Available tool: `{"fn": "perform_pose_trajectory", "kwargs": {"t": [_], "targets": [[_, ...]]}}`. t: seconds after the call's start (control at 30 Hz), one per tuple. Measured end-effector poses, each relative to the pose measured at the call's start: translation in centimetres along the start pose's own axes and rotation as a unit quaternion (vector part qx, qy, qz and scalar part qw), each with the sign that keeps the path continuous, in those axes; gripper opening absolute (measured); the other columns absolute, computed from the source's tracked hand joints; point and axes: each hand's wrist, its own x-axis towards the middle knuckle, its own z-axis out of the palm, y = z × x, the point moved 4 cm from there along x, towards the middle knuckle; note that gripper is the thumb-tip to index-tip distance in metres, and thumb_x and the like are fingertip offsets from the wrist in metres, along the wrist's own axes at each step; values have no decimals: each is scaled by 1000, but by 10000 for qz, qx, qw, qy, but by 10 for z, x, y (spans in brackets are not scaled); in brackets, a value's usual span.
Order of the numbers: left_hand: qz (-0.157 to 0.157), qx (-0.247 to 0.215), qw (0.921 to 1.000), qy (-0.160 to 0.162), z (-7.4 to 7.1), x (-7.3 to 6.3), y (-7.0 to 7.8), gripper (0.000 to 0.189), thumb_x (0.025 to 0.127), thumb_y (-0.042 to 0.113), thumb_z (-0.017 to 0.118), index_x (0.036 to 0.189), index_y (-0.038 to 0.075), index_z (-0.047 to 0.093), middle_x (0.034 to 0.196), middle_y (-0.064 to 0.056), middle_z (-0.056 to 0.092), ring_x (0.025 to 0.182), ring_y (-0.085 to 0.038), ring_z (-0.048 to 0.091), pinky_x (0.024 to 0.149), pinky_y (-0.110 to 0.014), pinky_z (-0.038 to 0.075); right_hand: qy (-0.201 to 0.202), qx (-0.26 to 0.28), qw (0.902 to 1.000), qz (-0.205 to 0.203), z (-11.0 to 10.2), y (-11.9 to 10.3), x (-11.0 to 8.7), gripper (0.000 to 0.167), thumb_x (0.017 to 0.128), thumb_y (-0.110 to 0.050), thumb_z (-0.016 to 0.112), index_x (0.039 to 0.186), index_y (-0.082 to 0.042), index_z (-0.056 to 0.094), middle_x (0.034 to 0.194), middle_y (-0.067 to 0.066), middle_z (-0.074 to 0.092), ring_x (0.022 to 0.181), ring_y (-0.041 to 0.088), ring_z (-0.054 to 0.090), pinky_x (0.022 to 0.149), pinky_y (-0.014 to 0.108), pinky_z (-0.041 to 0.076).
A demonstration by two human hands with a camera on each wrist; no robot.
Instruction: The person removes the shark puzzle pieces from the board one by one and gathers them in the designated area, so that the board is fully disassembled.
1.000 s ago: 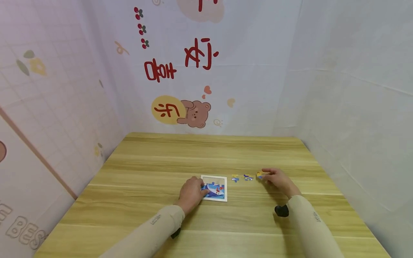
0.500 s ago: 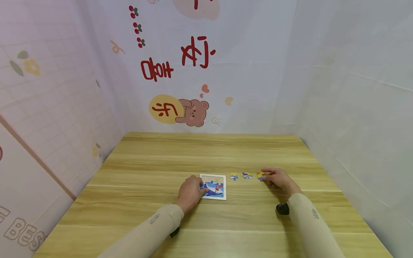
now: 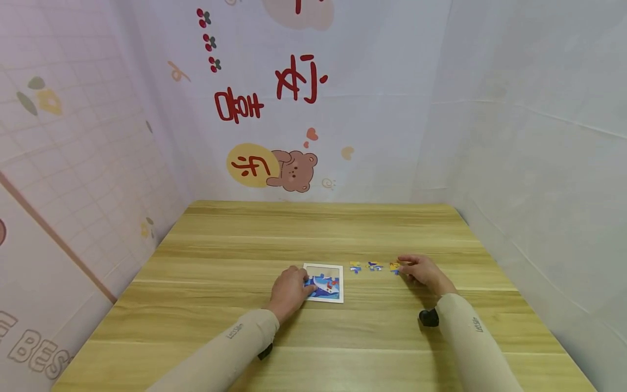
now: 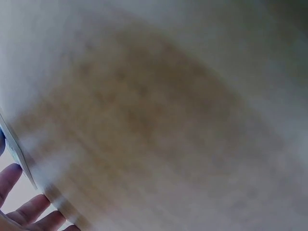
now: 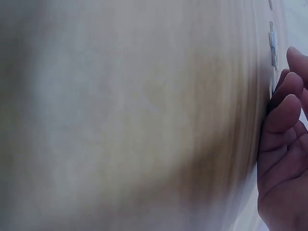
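We judge the puzzle to be more than halfway assembled. In the lower middle of the head view, a white tray (image 3: pixel 341 288) lies flat on the wooden counter (image 3: pixel 235 239). Its lower part is filled with joined pieces (image 3: pixel 325 288) showing a blue and white sea animal with touches of red; we cannot count them. The tray's upper strip shows bare backing, so that part is not yet filled.

Three loose pieces lie outside the tray in a row, just right of its upper right corner: a left piece (image 3: pixel 355 267), a middle piece (image 3: pixel 375 266) and a right piece (image 3: pixel 394 267), all apart from one another. From their yellow and blue colouring, we take them to belong to the bare strip.

Our left hand (image 3: pixel 288 291) rests over the tray's left border with relaxed fingers, the thumb reaching onto the joined pieces. Our right hand (image 3: pixel 425 272), right of centre, has thumb and forefinger close together at the right piece; we cannot tell whether they pinch it or only touch it.
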Motion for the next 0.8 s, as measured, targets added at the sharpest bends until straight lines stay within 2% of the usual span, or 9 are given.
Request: {"fn": "perform_pose_trajectory", "kwargs": {"t": [0.27, 0.33, 0.43, 0.6, 0.7, 0.8], "targets": [[-18, -35, 9999, -98, -4, -2, 3, 31, 87, 31, 78, 99, 3, 70, 86, -4, 56, 77, -20, 51, 75, -39, 46, 403, -69, 9991, -143, 5, -11, -6, 44, 98, -10, 58, 137, 8, 51, 81, 7, 62, 66, 14, 53, 55, 27, 42], [-56, -7, 10000, -81, -5, -2, 3, 32, 87, 32, 77, 101, 3, 71, 91, -6, 58, 82, -22, 54, 78, -41, 48, 488, -111, 9986, -149, 10, -18, -7, 44, 99, -13, 58, 137, 7, 52, 85, 10, 63, 69, 16, 54, 57, 28, 43], [-37, 16, 9999, 113, -7, -2, 4, 35, 86, 33, 78, 105, 4, 72, 104, -12, 62, 96, -29, 59, 88, -47, 48, 495, -57, 9985, -211, 20, -31, -7, 43, 99, -13, 58, 137, 4, 53, 94, 15, 64, 75, 22, 56, 62, 31, 46], [115, -172, 9992, 335, -5, -5, 13, 42, 84, 35, 79, 113, 5, 72, 122, -18, 62, 117, -38, 56, 99, -54, 41, 312, 234, 9987, -317, 51, -54, -5, 39, 99, -12, 58, 135, 3, 56, 105, 16, 64, 80, 24, 57, 68, 35, 48], [189, -205, 9990, 341, -1, -8, 19, 44, 84, 37, 79, 116, 7, 72, 124, -19, 62, 119, -39, 55, 99, -55, 40, 157, 357, 9987, -339, 77, -65, -6, 36, 98, -12, 60, 132, 2, 59, 97, 14, 65, 74, 19, 56, 64, 32, 46], [167, 13, 9992, 351, 4, -10, 25, 45, 84, 40, 78, 116, 10, 73, 124, -20, 62, 119, -40, 55, 97, -54, 41, -122, 524, 9977, -424, 104, -74, -8, 33, 97, -10, 62, 128, 3, 62, 84, 10, 62, 63, 16, 50, 56, 27, 41]]}}
